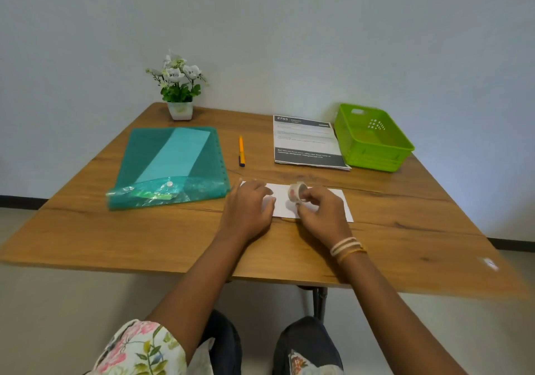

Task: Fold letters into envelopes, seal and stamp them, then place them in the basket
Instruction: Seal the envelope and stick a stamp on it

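Nearest the table's (86,229) front edge lies the white envelope (337,201), the landmark for all that follows. The left hand (249,205) lies across its left end, fingers fairly straight and flat, pressing it down and gripping nothing. The right hand (321,208) sits over its middle, fingers curled round a small roll of patterned tape (296,192) held on edge just above the paper.

The risks, as I judge them: the tape end may stick to a fingertip or go down crooked, leaving the flap half sealed; if the left hand eases, the envelope may slide with the pull.

Left of the envelope lies a teal plastic folder (173,166). Behind it are a yellow pen (241,151) and a printed sheet (304,143). Far right behind stands the green basket (373,140), with nothing visible inside it.
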Available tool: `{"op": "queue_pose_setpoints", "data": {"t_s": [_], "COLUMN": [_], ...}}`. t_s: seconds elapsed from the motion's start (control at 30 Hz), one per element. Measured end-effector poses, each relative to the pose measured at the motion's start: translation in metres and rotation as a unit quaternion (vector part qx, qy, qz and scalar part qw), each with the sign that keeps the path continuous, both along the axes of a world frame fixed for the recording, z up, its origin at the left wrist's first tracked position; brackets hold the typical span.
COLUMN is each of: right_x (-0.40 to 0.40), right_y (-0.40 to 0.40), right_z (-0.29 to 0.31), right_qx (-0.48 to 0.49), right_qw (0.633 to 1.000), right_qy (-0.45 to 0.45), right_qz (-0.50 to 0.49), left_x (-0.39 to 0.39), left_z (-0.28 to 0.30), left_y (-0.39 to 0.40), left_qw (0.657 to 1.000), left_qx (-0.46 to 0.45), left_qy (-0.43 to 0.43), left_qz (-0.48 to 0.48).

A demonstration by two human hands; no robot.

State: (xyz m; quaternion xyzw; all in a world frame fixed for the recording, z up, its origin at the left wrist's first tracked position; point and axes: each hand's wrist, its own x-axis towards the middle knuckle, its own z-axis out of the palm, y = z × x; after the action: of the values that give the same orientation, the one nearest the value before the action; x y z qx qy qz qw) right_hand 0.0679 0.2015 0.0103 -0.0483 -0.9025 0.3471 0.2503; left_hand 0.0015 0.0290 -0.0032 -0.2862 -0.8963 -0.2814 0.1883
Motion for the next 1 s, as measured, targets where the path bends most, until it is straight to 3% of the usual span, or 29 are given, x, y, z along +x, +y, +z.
{"op": "queue_pose_setpoints", "data": {"t_s": [0.1,0.23,0.4,0.5,0.7,0.87,1.0], "right_x": [0.028,0.039,0.05,0.054,0.053,0.052,0.053], "right_y": [0.002,0.003,-0.005,-0.004,-0.003,-0.004,0.001], "right_z": [-0.009,-0.007,-0.003,-0.004,-0.001,-0.005,-0.007], "right_qx": [0.039,0.047,0.088,0.086,0.031,0.062,0.028], "right_qw": [0.998,0.996,0.992,0.992,0.986,0.989,0.99], "right_qy": [0.035,0.078,0.076,0.076,0.161,0.137,0.138], "right_qz": [0.023,0.02,0.051,0.051,-0.018,0.013,-0.008], "left_x": [0.012,0.04,0.058,0.056,0.056,0.055,0.057], "left_z": [0.003,0.012,0.016,0.013,0.016,0.011,0.009], "left_y": [0.0,0.019,0.034,0.033,0.038,0.038,0.04], "left_qw": [0.995,0.962,0.886,0.898,0.926,0.942,0.946], "left_qx": [0.094,0.21,0.305,0.298,0.253,0.221,0.206], "left_qy": [-0.003,-0.171,-0.334,-0.312,-0.28,-0.246,-0.24], "left_qz": [-0.017,-0.041,-0.106,-0.086,-0.033,-0.065,-0.066]}}
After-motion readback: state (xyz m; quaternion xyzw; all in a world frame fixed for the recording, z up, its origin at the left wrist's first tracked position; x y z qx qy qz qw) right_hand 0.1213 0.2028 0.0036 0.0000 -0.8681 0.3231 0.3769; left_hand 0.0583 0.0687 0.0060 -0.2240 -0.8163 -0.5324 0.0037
